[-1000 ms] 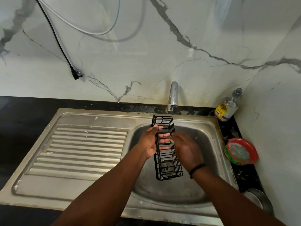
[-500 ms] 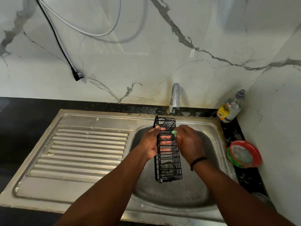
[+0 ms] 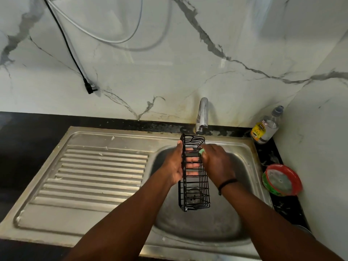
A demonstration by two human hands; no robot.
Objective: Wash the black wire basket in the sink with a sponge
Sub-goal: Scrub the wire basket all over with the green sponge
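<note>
A long black wire basket (image 3: 194,193) hangs lengthwise over the steel sink bowl (image 3: 243,162). My left hand (image 3: 174,164) grips its left side near the top, the fingers showing through the wires from underneath. My right hand (image 3: 216,162) presses a green sponge (image 3: 202,151) against the basket's upper right edge; only a small corner of the sponge shows past the fingers. The basket's lower end is free, with the drain visible behind it.
The tap (image 3: 201,117) stands right behind the basket's top end, with no water visible. A ribbed draining board (image 3: 98,174) lies to the left. A clear bottle (image 3: 266,127) and a red-rimmed bowl (image 3: 282,179) sit on the black counter at the right. A black plug (image 3: 90,87) dangles on the wall.
My right hand has slid up the basket's right side from its middle toward the top, and the green sponge corner now shows. The left hand keeps its hold.
</note>
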